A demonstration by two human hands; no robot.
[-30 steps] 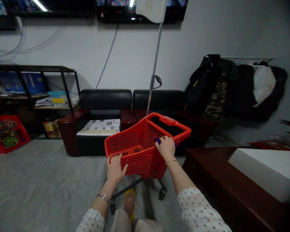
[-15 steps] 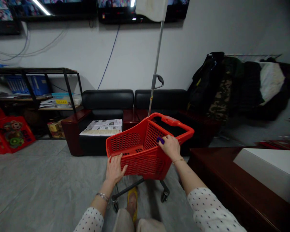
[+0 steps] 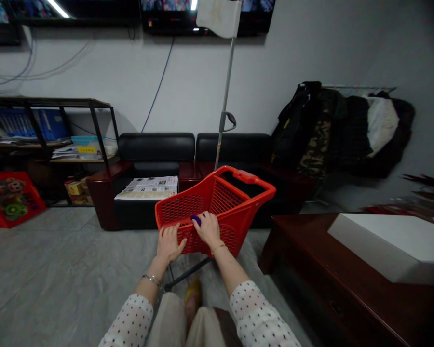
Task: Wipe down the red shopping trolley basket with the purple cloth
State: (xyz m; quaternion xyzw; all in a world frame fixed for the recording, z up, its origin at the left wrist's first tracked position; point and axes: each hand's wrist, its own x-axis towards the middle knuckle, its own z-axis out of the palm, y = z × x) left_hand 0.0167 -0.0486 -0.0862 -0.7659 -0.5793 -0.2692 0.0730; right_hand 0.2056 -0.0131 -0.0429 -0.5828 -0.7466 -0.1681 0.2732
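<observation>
A small red plastic shopping cart [image 3: 217,202] on wheels stands on the grey floor in front of me. My left hand [image 3: 169,243] grips the near left rim of its basket, fingers curled over the edge. My right hand [image 3: 207,229] rests on the near rim just beside it, closed around a small purple thing [image 3: 196,219] that I cannot identify. A tall metal pole [image 3: 224,103] with a white cloth at its top rises from the cart's far side.
A black sofa [image 3: 159,154] with a newspaper [image 3: 148,189] on it lines the wall ahead. A dark wooden table [image 3: 347,274] with a white slab is at the right. Shelving [image 3: 50,140] and red boxes stand at the left, coats [image 3: 340,130] hang at the right.
My right hand has moved from the cart's right rim to the near rim, close to my left hand. The cart has shifted slightly left and nearer to me.
</observation>
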